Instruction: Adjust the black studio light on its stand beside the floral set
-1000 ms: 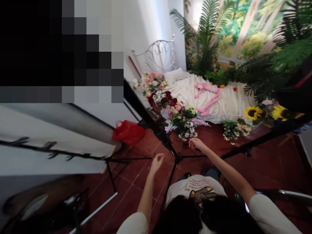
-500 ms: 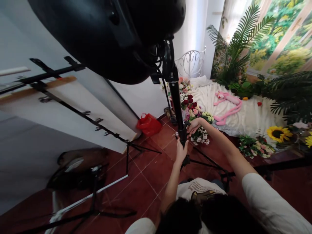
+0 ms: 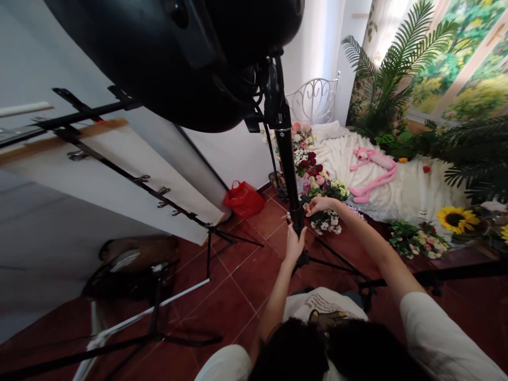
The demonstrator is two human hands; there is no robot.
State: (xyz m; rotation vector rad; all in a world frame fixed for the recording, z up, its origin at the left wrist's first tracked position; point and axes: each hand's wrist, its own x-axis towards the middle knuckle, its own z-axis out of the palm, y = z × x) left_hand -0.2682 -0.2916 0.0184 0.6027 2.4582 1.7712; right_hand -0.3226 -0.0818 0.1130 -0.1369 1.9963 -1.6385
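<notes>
Red floor tiles (image 3: 254, 275) are crossed by pale joints, and above them a black stand pole (image 3: 289, 169), the thing being handled, is set upright in front of the person. Its collar (image 3: 297, 216) is flanked by both hands. Just below the collar, the pole is wrapped by the left hand (image 3: 294, 243), closed around it with the thumb along one side. At the collar's right side, the fingers of the right hand (image 3: 319, 205) are bent and drawn narrow (whether a knob is pinched there cannot be told). By the top of the pole a large black lamp head (image 3: 178, 63) is carried, cut off by the upper edge of the view.

Behind the pole, flowers (image 3: 313, 164) are massed beside a bed (image 3: 333, 164) covered in cream cloth, on which a pink plush toy (image 3: 377, 164) is laid. The bed is closed off at the far end by a white metal headboard (image 3: 317, 100) and is bordered by palm leaves (image 3: 397, 69). A sunflower (image 3: 456, 218) is seen near its closer edge. To the left, a red bag (image 3: 245, 200) is placed by the wall, and metal clips (image 3: 162, 197) are lined along a black bar (image 3: 111, 164).
</notes>
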